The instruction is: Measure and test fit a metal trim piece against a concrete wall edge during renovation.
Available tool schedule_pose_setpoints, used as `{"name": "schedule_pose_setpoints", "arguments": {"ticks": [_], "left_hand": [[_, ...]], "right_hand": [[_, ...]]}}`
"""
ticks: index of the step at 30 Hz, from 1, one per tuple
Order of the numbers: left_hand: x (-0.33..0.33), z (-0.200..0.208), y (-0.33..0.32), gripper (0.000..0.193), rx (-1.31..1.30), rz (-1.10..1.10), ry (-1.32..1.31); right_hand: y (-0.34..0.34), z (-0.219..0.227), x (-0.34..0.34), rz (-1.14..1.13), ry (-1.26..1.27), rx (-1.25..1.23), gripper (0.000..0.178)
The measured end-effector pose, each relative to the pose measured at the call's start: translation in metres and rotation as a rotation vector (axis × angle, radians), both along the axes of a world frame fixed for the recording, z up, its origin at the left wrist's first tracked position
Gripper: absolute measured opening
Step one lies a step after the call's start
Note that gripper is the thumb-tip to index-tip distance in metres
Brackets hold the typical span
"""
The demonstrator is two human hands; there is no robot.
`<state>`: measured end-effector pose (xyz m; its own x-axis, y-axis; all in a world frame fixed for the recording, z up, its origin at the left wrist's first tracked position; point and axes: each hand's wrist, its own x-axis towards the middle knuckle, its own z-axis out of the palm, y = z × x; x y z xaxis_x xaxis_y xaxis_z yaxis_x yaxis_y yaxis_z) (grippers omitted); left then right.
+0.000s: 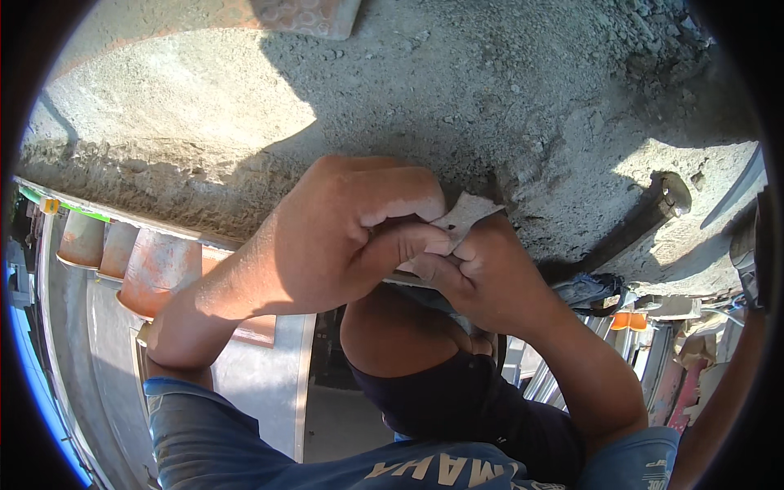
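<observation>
My left hand [359,220] and my right hand [494,278] meet in front of me, close above a rough grey cement surface [441,90]. Pinched between their thumbs and fingers is a small, flat grey piece [469,214] with angular edges and a dark spot. Its exact kind is not clear, and its lower part is hidden by the fingers. Pale dust coats the fingers of my left hand, which are curled inward. My right thumb presses against the piece from the other side.
A dark pipe-like rod [633,220] lies on the cement at right. A patterned tile [314,18] is at the far left. Reddish clay-coloured rounded pieces [163,269] stand below the cement's left edge. Another bare arm [735,400] shows at the right rim, near assorted clutter.
</observation>
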<state>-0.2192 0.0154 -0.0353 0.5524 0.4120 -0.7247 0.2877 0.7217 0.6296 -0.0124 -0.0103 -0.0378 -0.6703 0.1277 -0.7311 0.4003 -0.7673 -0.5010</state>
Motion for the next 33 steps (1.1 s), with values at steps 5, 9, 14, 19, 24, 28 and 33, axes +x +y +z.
{"name": "schedule_pose_setpoints", "arguments": {"ticks": [5,9,14,19,24,28,33], "left_hand": [[0.006,-0.013,0.012,0.009,-0.319,-0.001,0.066],[0.006,-0.011,0.002,0.007,-0.323,0.007,0.041],[0.006,-0.012,-0.002,0.005,-0.226,-0.027,-0.012],[0.009,-0.013,0.004,0.008,-0.129,-0.064,-0.018],[0.011,-0.005,0.002,0.012,-0.041,-0.034,-0.045],[0.019,0.009,0.001,0.013,0.099,-0.104,-0.090],[0.014,0.021,-0.002,0.012,0.242,-0.105,-0.174]], "right_hand": [[0.013,-0.008,-0.001,-0.008,-0.092,-0.189,0.034],[0.015,-0.005,0.001,0.013,-0.083,-0.334,0.033],[0.022,-0.007,0.012,0.236,-0.009,-0.291,0.027],[0.008,-0.003,0.014,0.145,-0.033,-0.026,0.027],[0.003,0.005,0.014,0.098,-0.043,0.142,0.024],[-0.008,0.026,0.017,0.096,-0.014,0.030,0.019],[-0.006,0.035,0.014,-0.038,0.007,0.176,0.013]]}}
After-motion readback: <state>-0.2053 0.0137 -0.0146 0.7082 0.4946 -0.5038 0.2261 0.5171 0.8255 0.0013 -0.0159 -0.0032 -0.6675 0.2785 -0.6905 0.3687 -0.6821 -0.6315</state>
